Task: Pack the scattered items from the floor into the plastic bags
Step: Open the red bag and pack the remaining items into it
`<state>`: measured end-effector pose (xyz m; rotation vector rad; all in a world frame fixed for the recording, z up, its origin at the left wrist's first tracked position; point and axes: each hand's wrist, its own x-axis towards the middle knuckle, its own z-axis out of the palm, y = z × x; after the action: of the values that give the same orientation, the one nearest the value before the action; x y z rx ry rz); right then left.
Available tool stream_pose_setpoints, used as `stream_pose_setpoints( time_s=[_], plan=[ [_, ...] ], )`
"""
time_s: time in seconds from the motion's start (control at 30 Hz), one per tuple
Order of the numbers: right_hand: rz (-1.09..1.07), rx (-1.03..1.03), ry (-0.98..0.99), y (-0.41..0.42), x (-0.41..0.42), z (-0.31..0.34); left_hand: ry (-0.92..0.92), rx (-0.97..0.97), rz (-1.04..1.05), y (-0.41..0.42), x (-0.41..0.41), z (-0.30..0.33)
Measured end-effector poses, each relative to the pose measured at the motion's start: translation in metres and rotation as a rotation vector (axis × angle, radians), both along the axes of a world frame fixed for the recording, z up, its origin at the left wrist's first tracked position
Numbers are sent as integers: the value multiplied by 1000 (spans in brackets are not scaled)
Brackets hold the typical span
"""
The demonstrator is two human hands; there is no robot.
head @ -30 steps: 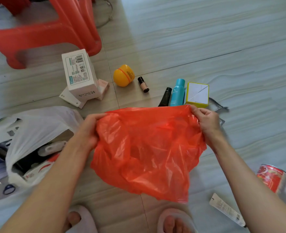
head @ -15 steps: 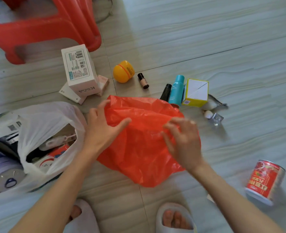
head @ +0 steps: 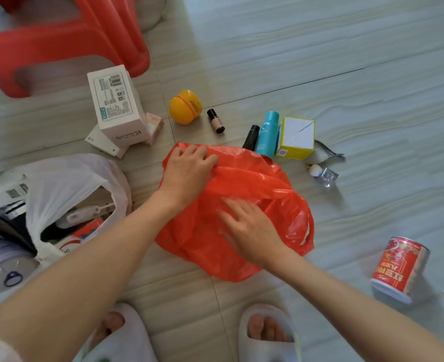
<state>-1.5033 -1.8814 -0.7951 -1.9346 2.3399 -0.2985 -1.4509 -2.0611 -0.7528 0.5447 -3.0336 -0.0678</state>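
Observation:
A red plastic bag (head: 254,184) lies crumpled on the tiled floor in front of me. My left hand (head: 188,169) grips its upper left edge with curled fingers. My right hand (head: 252,227) presses flat on the middle of the bag, fingers spread and a little blurred. Just beyond the bag lie a black tube (head: 251,137), a teal bottle (head: 268,133), a yellow-and-white box (head: 296,138), a small brown bottle (head: 217,122) and a yellow round container (head: 185,107). A red can (head: 398,267) stands at the right.
A white plastic bag (head: 66,189) with several items inside sits at the left. Behind it are a tall white box (head: 116,108), smaller boxes and a red plastic stool (head: 58,35). Metal clippers (head: 329,152) and a small clear cube (head: 326,176) lie right of the bag. My slippered feet are below.
The red bag went from held up and stretched between both hands to lying on the floor. My left hand now grips its edge and my right hand has moved onto its middle.

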Motion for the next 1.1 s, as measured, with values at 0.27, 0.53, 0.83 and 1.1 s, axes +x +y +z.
stream_pose_setpoints(
  time_s=[0.27,0.53,0.83,1.1],
  plan=[
    [63,558,-11,39,3,-48,407,122,390,-5,-11,46],
    [13,359,-17,30,2,-24,325,127,272,18,10,45],
    [-87,13,29,85,26,19,278,137,92,92,49,31],
    [-605,-53,65,214,0,42,165,295,-205,209,47,19]
  ],
)
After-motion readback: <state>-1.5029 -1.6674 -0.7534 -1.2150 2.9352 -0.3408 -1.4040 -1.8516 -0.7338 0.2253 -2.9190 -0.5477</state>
